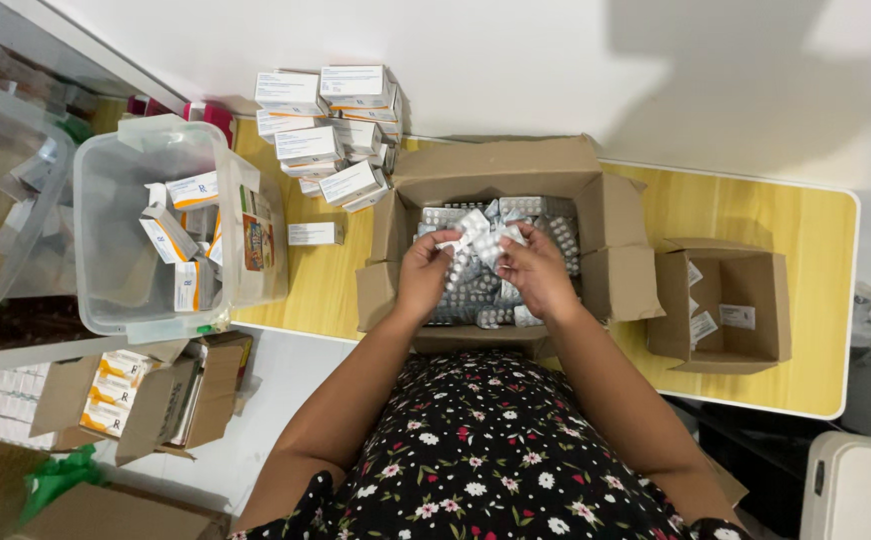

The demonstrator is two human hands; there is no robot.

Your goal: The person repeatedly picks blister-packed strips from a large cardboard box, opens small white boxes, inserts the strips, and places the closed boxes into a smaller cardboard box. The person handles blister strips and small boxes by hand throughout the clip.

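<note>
Over the open cardboard box (501,180) at the middle of the yellow table (756,215), both hands are working among silver blister strips (476,285) of tablets. The left hand (424,275) is closing its fingers on a strip (468,232) lifted above the heap, thumb and fingertips pinching one end. The right hand (538,272) is pinching another strip (501,243) just beside it, fingers curled tight, so neither grip is standing open.

These strips are looking light, thin and somewhat springy (foil-backed plastic, likely slick when stacked), so holding them by the edges or short ends seems wiser than pressing on the blisters, which could pop or crease.

To the person's left, a clear plastic tub (106,200) is holding small white-and-orange cartons (178,245), and white medicine cartons (331,125) are lying stacked against the wall beyond it. To the right, a smaller cardboard box (756,340) is sitting near the table's edge, holding a few paper slips.
</note>
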